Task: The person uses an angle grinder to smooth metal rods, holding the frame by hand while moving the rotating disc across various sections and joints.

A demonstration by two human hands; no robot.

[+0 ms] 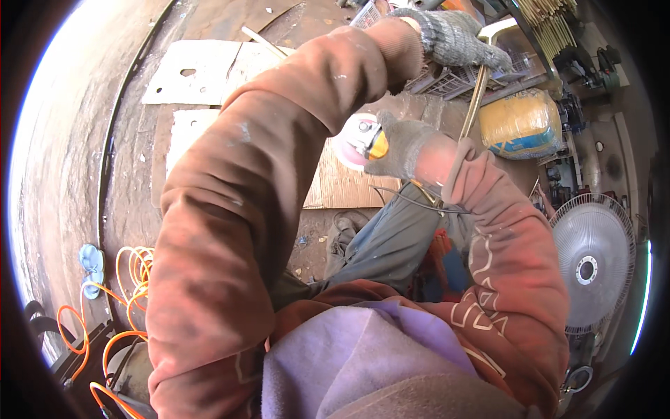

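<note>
My left hand (464, 43), in a grey knit glove, reaches forward across the top of the view. Its fingers close around the far end of a brass-coloured rod (475, 101), which slants down toward my right sleeve. Nearer to me, my gloved right hand (403, 145) is wrapped round a power tool that looks like an angle grinder (367, 135). A pale round disc and a yellow part show on it, while the glove hides its body. A dark cable (419, 202) runs below that hand.
Cardboard sheets (202, 70) lie on the floor ahead. A grey plastic crate (447, 81) stands beyond my hands, beside a yellow wrapped package (520, 124). To the right is a large fan (592, 264). An orange hose (132, 269) coils at left near blue sandals (91, 269).
</note>
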